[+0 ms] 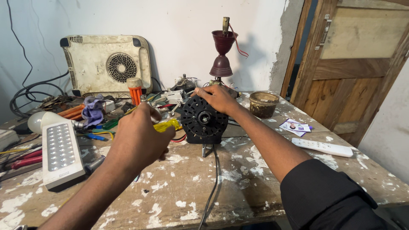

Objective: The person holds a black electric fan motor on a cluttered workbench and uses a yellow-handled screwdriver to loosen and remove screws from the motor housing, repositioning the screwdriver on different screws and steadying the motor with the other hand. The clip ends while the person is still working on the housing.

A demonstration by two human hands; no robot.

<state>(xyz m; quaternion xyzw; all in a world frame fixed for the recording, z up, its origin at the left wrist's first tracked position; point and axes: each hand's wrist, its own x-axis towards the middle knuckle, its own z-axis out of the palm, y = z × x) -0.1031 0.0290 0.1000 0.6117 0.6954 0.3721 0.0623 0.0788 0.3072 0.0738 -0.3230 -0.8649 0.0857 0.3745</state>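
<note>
The right hand (pixel 218 98) rests on top of a black round motor (pixel 203 120) standing upright on the paint-flecked workbench (pixel 183 191). The left hand (pixel 138 136) grips a yellow-handled screwdriver (pixel 167 125) just beside it. A white remote (pixel 322 147) lies well apart to the right.

One view only — a camera worn on the person's head, looking forward and down along both forearms. It sits close over the near edge of the worktop (pixel 238 187), faces the white wall (pixel 183 25) behind it, and catches a wooden door (pixel 353 72) at the right — all within arm's reach.
</note>
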